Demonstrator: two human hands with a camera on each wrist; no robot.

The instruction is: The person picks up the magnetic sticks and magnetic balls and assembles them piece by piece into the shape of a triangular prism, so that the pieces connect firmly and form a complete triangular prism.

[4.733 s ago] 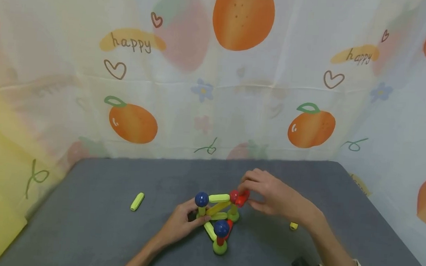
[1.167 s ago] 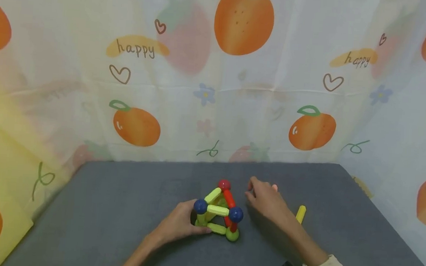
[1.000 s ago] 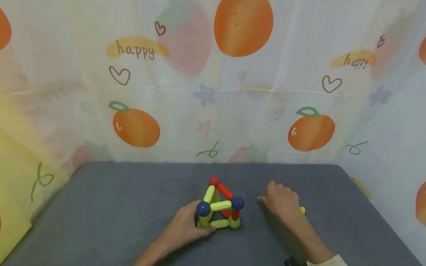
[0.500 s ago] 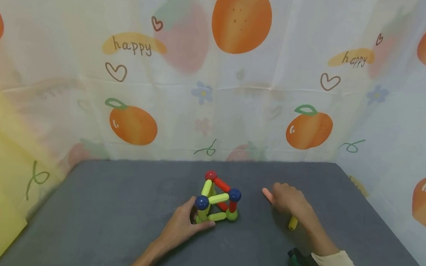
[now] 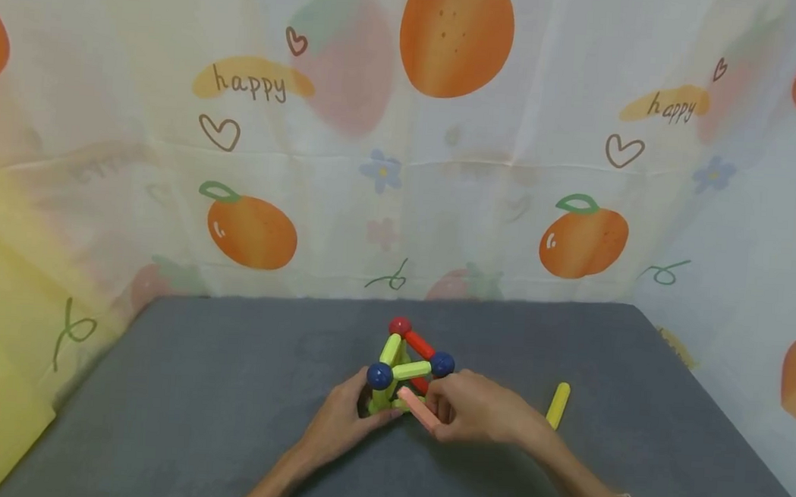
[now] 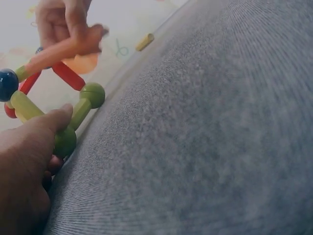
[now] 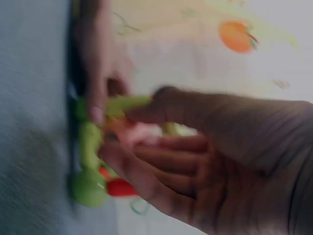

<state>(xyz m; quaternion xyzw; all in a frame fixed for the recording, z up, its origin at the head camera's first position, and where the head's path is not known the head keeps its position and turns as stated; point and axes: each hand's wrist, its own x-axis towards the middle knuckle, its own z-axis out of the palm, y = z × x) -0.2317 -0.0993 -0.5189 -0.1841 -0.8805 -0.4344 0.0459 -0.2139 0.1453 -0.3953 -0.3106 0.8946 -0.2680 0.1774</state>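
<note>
On the table stands a frame of magnetic sticks and balls. A red ball (image 5: 400,325) and two blue balls, one of them a blue ball (image 5: 379,376) at the near left, form its top corners. Light green and red sticks join them; green balls such as this green ball (image 6: 92,95) sit at the base. My left hand (image 5: 343,416) grips the frame's left lower corner, thumb along a base stick. My right hand (image 5: 480,409) pinches a pink stick (image 5: 418,409) at its right end, in front of the frame. In the right wrist view, fingers partly hide the blurred frame.
A yellow stick (image 5: 557,405) lies on the grey table (image 5: 189,418) right of the frame, beyond my right forearm. A printed fruit curtain (image 5: 332,199) hangs behind the table's far edge.
Earlier my right hand held a red stick at the red ball; that stick now joins red and blue balls. The frame has turned. My right hand has brought the pink stick leftward from the table.
</note>
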